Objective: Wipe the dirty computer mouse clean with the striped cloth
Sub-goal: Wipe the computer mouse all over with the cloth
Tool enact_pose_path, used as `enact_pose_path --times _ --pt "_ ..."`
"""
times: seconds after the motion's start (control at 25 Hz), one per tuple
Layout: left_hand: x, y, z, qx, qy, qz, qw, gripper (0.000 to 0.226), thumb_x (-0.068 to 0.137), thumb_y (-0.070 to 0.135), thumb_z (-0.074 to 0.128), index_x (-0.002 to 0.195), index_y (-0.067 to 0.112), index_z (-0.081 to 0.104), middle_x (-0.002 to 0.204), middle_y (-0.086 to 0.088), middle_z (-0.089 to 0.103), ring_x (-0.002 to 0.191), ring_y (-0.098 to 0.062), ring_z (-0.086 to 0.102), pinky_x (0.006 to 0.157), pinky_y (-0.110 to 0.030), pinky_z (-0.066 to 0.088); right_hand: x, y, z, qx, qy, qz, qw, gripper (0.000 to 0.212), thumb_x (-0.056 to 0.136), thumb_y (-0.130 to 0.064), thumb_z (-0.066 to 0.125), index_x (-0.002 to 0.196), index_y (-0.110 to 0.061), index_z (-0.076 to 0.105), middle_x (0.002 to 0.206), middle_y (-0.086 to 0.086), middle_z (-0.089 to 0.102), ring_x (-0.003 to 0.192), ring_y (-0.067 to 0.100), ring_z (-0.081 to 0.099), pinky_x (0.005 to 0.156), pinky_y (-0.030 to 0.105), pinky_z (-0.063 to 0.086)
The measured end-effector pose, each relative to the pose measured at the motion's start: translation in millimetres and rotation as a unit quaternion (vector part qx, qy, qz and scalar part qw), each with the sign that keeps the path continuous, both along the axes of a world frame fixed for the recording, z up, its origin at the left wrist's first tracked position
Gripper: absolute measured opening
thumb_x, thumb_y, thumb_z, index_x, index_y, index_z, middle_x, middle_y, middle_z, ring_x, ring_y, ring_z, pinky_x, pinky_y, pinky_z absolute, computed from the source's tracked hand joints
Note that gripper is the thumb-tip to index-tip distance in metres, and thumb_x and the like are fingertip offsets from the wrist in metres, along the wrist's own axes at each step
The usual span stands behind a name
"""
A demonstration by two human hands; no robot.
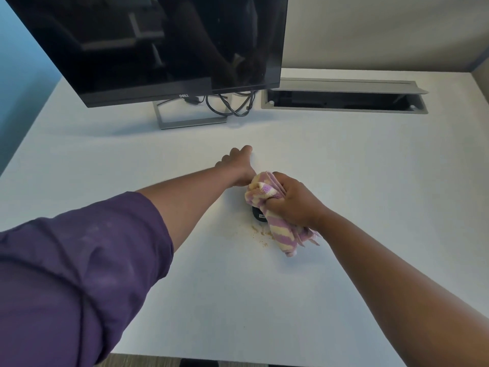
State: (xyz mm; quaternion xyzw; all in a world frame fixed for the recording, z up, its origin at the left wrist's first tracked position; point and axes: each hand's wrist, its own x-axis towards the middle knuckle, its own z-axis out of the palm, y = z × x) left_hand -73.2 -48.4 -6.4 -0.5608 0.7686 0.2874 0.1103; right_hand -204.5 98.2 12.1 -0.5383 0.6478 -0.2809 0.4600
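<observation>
The black computer mouse [258, 217] lies on the white desk [344, 168]. Only its near end with a small label shows, because the rest is under the cloth. My right hand [291, 201] is shut on the bunched pink-and-cream striped cloth [267, 193] and presses it onto the top of the mouse. A tail of the cloth hangs down to the desk at the lower right. My left hand [236, 165] lies palm down on the desk just beyond the cloth with its fingers bent and nothing seen in it. Whether it touches the mouse is hidden.
Tan crumbs [260, 234] are scattered on the desk just in front of the mouse. A dark monitor [158, 49] on a metal stand [185, 120] is at the back left, with cables [232, 104] behind it. An open cable tray [344, 100] is set into the desk's back right.
</observation>
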Motion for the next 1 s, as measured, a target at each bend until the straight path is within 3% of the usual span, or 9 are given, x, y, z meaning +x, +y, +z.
enact_pose_path --times 0.16,0.32,0.4,0.56,0.8,0.92,1.0 --pt "0 2 2 -0.022 0.0 -0.018 1.0 0.086 0.078 0.034 0.073 0.152 0.028 0.029 0.143 -0.01 0.042 0.13 -0.035 0.047 0.093 -0.04 0.036 12 -4 2 0.014 0.037 0.048 0.998 0.028 0.077 -0.031 0.067 0.106 -0.033 0.066 0.093 -0.01 0.074 0.086 0.013 0.07 0.077 0.033 0.058" --pt "4 4 2 -0.053 -0.002 -0.039 0.998 0.108 0.065 0.061 0.083 0.153 0.028 0.029 0.142 -0.008 0.043 0.13 -0.034 0.047 0.098 -0.043 0.038 12 -2 6 0.051 0.058 0.109 0.991 0.051 0.074 -0.038 0.064 0.125 -0.032 0.062 0.103 -0.011 0.067 0.086 0.003 0.063 0.069 0.02 0.048" --pt "4 4 3 -0.061 -0.004 -0.055 0.997 0.12 0.058 0.07 0.085 0.154 0.027 0.026 0.145 -0.009 0.041 0.131 -0.035 0.045 0.098 -0.045 0.039 11 2 4 0.064 0.063 0.121 0.989 0.036 0.079 -0.034 0.066 0.114 -0.031 0.063 0.095 -0.012 0.066 0.08 0.005 0.062 0.063 0.017 0.046" --pt "5 4 5 -0.065 -0.001 -0.065 0.996 0.128 0.053 0.075 0.085 0.155 0.027 0.025 0.148 -0.009 0.04 0.133 -0.035 0.044 0.097 -0.045 0.04 9 16 3 0.077 0.065 0.112 0.989 0.016 0.072 -0.039 0.062 0.088 -0.035 0.06 0.082 -0.012 0.066 0.073 0.009 0.06 0.065 0.028 0.048" --pt "7 7 5 -0.069 0.005 -0.06 0.996 0.126 0.054 0.074 0.085 0.155 0.026 0.026 0.149 -0.009 0.04 0.134 -0.035 0.044 0.099 -0.045 0.04 -5 28 5 0.085 0.064 0.079 0.991 0.017 0.072 -0.04 0.063 0.085 -0.051 0.061 0.078 -0.026 0.07 0.069 -0.007 0.063 0.065 0.027 0.049" --pt "7 8 6 -0.07 0.011 -0.056 0.996 0.126 0.054 0.074 0.085 0.155 0.026 0.026 0.148 -0.009 0.041 0.133 -0.035 0.044 0.1 -0.046 0.04 -16 33 3 0.081 0.063 0.043 0.994 0.022 0.073 -0.044 0.062 0.093 -0.036 0.065 0.086 -0.012 0.075 0.08 0.009 0.07 0.075 0.038 0.06" --pt "8 10 6 -0.066 0.019 -0.047 0.996 0.124 0.056 0.072 0.086 0.155 0.027 0.026 0.148 -0.008 0.041 0.133 -0.034 0.044 0.101 -0.045 0.039 -25 36 6 0.066 0.044 0.012 0.997 0.027 0.069 -0.047 0.063 0.093 -0.035 0.067 0.086 -0.011 0.076 0.08 0.01 0.072 0.074 0.036 0.06"
